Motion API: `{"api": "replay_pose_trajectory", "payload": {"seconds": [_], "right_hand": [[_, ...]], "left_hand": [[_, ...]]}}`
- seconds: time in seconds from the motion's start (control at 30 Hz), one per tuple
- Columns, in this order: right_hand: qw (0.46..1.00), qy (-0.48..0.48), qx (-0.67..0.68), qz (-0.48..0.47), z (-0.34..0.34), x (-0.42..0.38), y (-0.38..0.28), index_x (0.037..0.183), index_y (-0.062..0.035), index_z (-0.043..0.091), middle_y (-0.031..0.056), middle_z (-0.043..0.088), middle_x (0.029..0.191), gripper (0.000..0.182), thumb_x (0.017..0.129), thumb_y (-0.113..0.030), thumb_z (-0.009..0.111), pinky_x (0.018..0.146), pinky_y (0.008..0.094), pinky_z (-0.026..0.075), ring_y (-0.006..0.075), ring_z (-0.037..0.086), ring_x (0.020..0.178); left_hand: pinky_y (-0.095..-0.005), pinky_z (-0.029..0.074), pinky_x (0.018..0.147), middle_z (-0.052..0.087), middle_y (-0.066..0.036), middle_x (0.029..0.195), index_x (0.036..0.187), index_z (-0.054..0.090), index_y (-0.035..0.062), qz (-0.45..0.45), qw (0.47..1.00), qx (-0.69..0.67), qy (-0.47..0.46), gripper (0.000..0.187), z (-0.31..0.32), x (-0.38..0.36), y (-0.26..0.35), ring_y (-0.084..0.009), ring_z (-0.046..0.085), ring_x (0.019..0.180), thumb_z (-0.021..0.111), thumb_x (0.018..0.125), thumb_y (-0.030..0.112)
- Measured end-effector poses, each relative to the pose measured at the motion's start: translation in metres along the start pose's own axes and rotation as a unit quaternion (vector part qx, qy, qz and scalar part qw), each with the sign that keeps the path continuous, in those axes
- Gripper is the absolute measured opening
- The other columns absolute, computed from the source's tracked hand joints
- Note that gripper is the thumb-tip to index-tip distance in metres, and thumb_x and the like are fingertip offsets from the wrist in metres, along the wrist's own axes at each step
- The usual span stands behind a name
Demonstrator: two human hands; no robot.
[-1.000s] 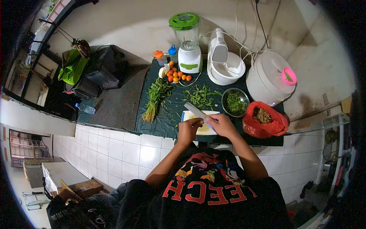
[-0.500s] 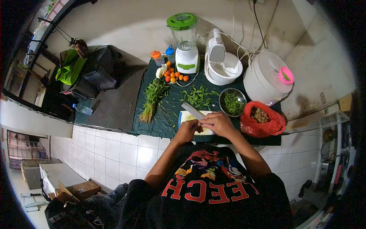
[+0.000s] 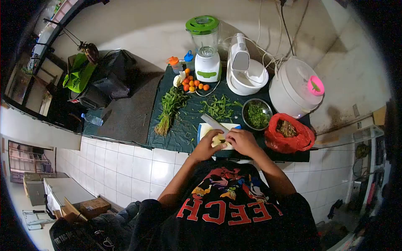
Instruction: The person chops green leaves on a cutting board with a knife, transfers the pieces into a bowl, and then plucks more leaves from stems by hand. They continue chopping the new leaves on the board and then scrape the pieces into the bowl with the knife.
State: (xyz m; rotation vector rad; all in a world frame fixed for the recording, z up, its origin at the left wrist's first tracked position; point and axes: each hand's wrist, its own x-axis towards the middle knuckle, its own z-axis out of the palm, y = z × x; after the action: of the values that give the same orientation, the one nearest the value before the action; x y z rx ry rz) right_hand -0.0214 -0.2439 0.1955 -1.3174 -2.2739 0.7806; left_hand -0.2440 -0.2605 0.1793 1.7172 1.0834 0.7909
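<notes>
My right hand (image 3: pixel 243 142) is closed around the handle end of a kitchen knife (image 3: pixel 212 122), its broad blade angled up and left over the cutting board. Beside the blade, my left hand (image 3: pixel 208 145) has its thumb and fingers parted, with the fingertips close to the knife. Under both hands lies a white cutting board (image 3: pixel 205 128) with a blue edge. Cut green leaves (image 3: pixel 218 106) are scattered just beyond the board. To the right, a metal bowl (image 3: pixel 268 108) holds finely chopped greens (image 3: pixel 256 116).
A bunch of leafy greens (image 3: pixel 171 106) lies left, with small orange fruits (image 3: pixel 194 83) behind it. A blender (image 3: pixel 207 67), a white stand mixer (image 3: pixel 240 60) and a large white lidded container (image 3: pixel 293 88) line the wall. A red plastic bag (image 3: pixel 289 140) sits at right.
My left hand has moved away from my right, its fingers spreading from a pinch near the blade. The knife stays in my right hand; the view shifts slightly.
</notes>
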Motion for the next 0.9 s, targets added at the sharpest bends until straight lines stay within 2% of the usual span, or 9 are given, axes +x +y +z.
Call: {"api": "replay_pose_trajectory", "payload": {"seconds": [0.1,0.2,0.27,0.33,0.47,0.6,0.67,0.73,0.9], "right_hand": [[0.998,-0.017,0.035,0.040,0.005,-0.002,0.006,0.099,-0.0050,0.072,0.0148,0.071,0.091,0.017,0.089,-0.018,0.068,0.074,0.0451,0.056,0.0351,0.071,0.085],[0.981,-0.051,0.118,0.146,0.002,-0.004,0.009,0.100,-0.0013,0.072,0.0170,0.072,0.086,0.020,0.090,-0.019,0.069,0.072,0.0417,0.055,0.0291,0.072,0.078],[0.976,-0.052,0.148,0.152,0.003,-0.009,0.016,0.100,-0.0001,0.072,0.0163,0.073,0.084,0.021,0.091,-0.019,0.069,0.071,0.0402,0.054,0.0252,0.071,0.075],[0.966,-0.050,0.183,0.173,0.012,-0.012,0.028,0.095,0.0012,0.073,0.0133,0.072,0.079,0.021,0.092,-0.019,0.071,0.068,0.0369,0.052,0.0177,0.066,0.070],[0.961,-0.044,0.199,0.185,0.019,-0.016,0.036,0.098,0.0000,0.073,0.0144,0.072,0.081,0.020,0.092,-0.018,0.072,0.068,0.0359,0.051,0.0178,0.067,0.072],[0.966,-0.008,0.221,0.133,0.008,-0.018,0.012,0.109,-0.0028,0.072,0.0142,0.073,0.093,0.021,0.094,-0.018,0.071,0.072,0.0360,0.053,0.0190,0.069,0.079],[0.967,0.030,0.235,0.093,0.000,-0.019,0.003,0.113,-0.0039,0.072,0.0138,0.073,0.097,0.023,0.095,-0.018,0.071,0.073,0.0364,0.054,0.0202,0.069,0.081],[0.985,0.005,0.173,0.009,-0.004,-0.019,0.002,0.117,-0.0059,0.072,0.0122,0.073,0.104,0.026,0.092,-0.015,0.073,0.077,0.0378,0.056,0.0261,0.070,0.084],[0.994,0.050,0.033,-0.087,0.006,-0.026,0.007,0.116,-0.0098,0.074,0.0072,0.072,0.099,0.028,0.088,-0.015,0.075,0.075,0.0388,0.058,0.0289,0.070,0.086]], "left_hand": [[-0.0452,0.054,0.096,0.067,-0.017,0.126,0.136,0.053,0.0084,0.097,0.989,0.112,-0.012,0.059,0.006,0.008,0.005,-0.0387,0.065,0.117,0.081,0.087,0.026],[-0.0461,0.057,0.084,0.071,-0.017,0.115,0.129,0.058,0.0121,0.059,0.982,0.177,-0.007,0.046,0.021,0.003,0.002,-0.0398,0.069,0.103,0.077,0.089,0.024],[-0.0450,0.059,0.076,0.073,-0.015,0.105,0.123,0.061,0.0129,0.064,0.970,0.233,0.011,0.032,0.029,0.000,-0.007,-0.0378,0.072,0.090,0.070,0.093,0.019],[-0.0446,0.059,0.075,0.073,-0.015,0.105,0.121,0.063,0.0124,0.082,0.965,0.249,0.004,0.029,0.031,-0.001,-0.018,-0.0369,0.072,0.091,0.068,0.094,0.017],[-0.0435,0.059,0.075,0.074,-0.014,0.104,0.118,0.067,0.0116,0.154,0.944,0.292,0.024,0.024,0.025,-0.007,-0.011,-0.0335,0.073,0.090,0.063,0.093,0.012],[-0.0418,0.060,0.075,0.074,-0.014,0.102,0.116,0.069,0.0101,0.146,0.947,0.279,0.056,0.025,0.028,-0.007,-0.012,-0.0316,0.073,0.089,0.060,0.093,0.009],[-0.0402,0.060,0.075,0.074,-0.014,0.100,0.115,0.070,0.0078,0.054,0.984,0.161,0.055,0.027,0.029,-0.007,-0.008,-0.0311,0.074,0.087,0.060,0.090,0.004],[-0.0395,0.059,0.074,0.074,-0.014,0.099,0.113,0.070,0.0059,0.036,0.990,0.130,0.052,0.025,0.032,-0.007,-0.006,-0.0309,0.074,0.085,0.060,0.090,0.002],[-0.0377,0.058,0.071,0.073,-0.015,0.092,0.108,0.069,0.0012,0.028,0.994,0.092,0.056,0.018,0.035,-0.010,-0.007,-0.0294,0.073,0.079,0.060,0.093,0.000]]}}
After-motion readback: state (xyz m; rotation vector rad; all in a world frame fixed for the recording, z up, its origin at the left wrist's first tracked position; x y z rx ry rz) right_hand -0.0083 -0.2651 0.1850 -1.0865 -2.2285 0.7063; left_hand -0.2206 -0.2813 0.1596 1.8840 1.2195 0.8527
